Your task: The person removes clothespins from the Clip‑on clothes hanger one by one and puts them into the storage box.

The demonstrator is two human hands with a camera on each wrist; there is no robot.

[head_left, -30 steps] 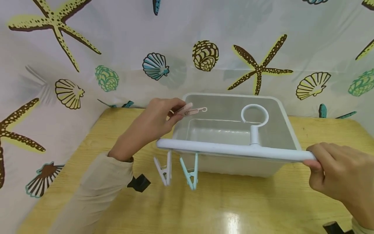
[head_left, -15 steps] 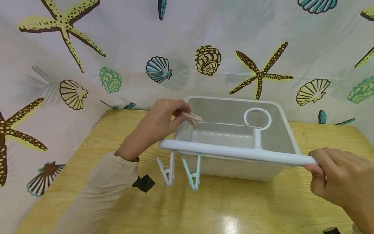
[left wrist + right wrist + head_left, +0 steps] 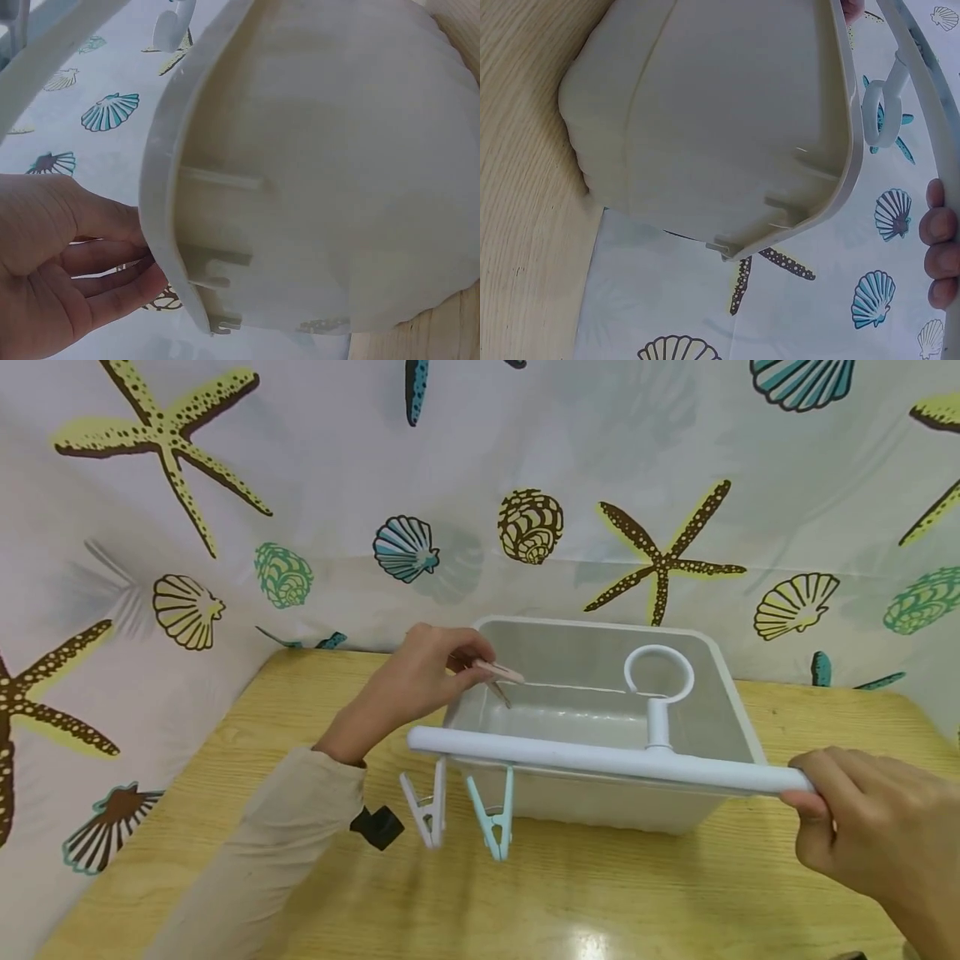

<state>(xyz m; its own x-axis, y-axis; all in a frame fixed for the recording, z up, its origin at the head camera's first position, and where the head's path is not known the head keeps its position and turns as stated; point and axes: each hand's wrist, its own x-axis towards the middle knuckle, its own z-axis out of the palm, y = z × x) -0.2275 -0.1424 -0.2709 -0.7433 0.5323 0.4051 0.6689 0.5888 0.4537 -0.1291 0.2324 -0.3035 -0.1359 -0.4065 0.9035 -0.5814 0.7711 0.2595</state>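
My left hand (image 3: 435,670) pinches a pale pink clothespin (image 3: 501,672) above the left part of a white plastic bin (image 3: 731,693). In the left wrist view, the bin's rim hides the clothespin. My right hand (image 3: 870,810) grips the right end of a pale blue hanger bar (image 3: 570,750), fingers wrapped round it. The bar runs level across the bin's near side, with its round hook (image 3: 688,677) standing up. From the bar's left half hang a lilac clip (image 3: 429,810) and a mint green clip (image 3: 495,818), apart from each other.
The bin stands on a light wooden table (image 3: 600,893). Behind and at the left hangs a white cloth (image 3: 322,460) printed with starfish and shells. A small black block-shaped piece (image 3: 378,827) shows by the left sleeve (image 3: 277,835).
The pink clothespin has turned in my left hand, from pointing right to pointing down into the bin. The left hand has shifted slightly right. My right hand still holds the bar.
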